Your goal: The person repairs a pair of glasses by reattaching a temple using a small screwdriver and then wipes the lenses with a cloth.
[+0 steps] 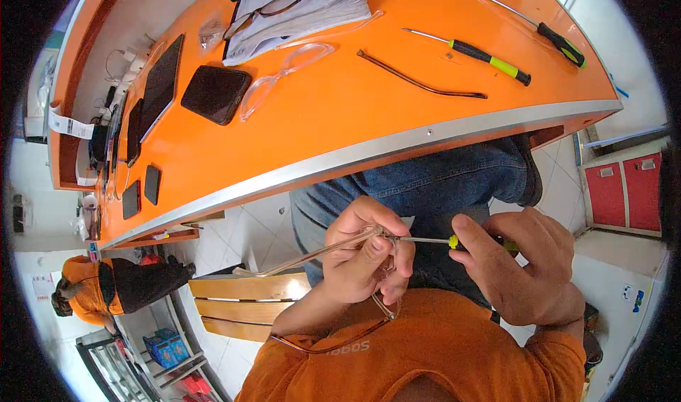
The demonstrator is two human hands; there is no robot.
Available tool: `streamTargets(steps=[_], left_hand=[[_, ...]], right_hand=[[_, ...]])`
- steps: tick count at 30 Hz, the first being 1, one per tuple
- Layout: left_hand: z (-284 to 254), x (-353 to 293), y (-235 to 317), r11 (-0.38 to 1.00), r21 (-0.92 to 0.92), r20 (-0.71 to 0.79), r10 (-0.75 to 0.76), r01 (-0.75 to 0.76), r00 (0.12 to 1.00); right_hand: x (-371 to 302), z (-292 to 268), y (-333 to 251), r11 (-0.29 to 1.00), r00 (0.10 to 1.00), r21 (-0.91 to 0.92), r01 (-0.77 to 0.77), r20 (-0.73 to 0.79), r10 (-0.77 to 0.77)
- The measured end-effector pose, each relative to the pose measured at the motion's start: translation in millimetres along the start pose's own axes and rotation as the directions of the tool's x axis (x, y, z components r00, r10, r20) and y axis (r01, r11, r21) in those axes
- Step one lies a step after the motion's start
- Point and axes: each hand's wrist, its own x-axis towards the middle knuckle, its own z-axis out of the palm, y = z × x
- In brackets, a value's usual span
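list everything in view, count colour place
Counter: 1, orange, top
Screwdrivers: 2, black-green, counter right
Temple arm: 1, brown, counter
Eyeglasses frame: 1, clear, counter
Papers: 1 stack, white, counter
Eyeglasses: 1, brown, on papers
Square item: 1, black, counter
Devices: 4+, black, counter left
Bench: 1, tan, left
Cabinet doors: 2, red, right
Coworker: 1, orange top, left
Held screwdriver: 1, black-yellow, centre
Held eyeglasses: 1, clear-brown, centre
Left hand: 1, bare, on held eyeglasses
Right hand: 1, bare, on held screwdriver
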Motion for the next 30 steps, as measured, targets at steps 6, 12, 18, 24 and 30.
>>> streamTargets(steps=[6, 12, 18, 24, 30], left_hand=[[-1.3, -1.3, -3.5, 0.998, 0.046, 0.005, 0.048, -0.048, 0.999], [-0.5, -2.2, -6.9, 0.986, 0.147, -0.025, 0.085, -0.080, 0.996], [3.5, -3.6, -9.7, 0.960, 0.255, -0.045, 0.135, -0.120, 0.990], [1.1, -4.4, -14.8, 0.938, 0.295, -0.011, 0.195, -0.183, 0.981], [0.5, -4.4, -16.4, 0.914, 0.348, 0.009, 0.220, -0.209, 0.975]], right_hand=[[-1.9, 0.7, -4.6, 0.999, 1.000, -0.047, -0.006, 0.027, 0.007], [1.0, -7.7, -7.8, 0.989, 0.996, -0.142, 0.039, 0.085, -0.027], [4.1, -16.8, -7.8, 0.970, 0.989, -0.210, 0.121, 0.114, -0.099], [2.5, -20.4, -11.1, 0.969, 0.983, -0.190, 0.156, 0.127, -0.133], [0.2, -17.5, -9.2, 0.989, 0.988, -0.085, 0.120, 0.107, -0.111]])
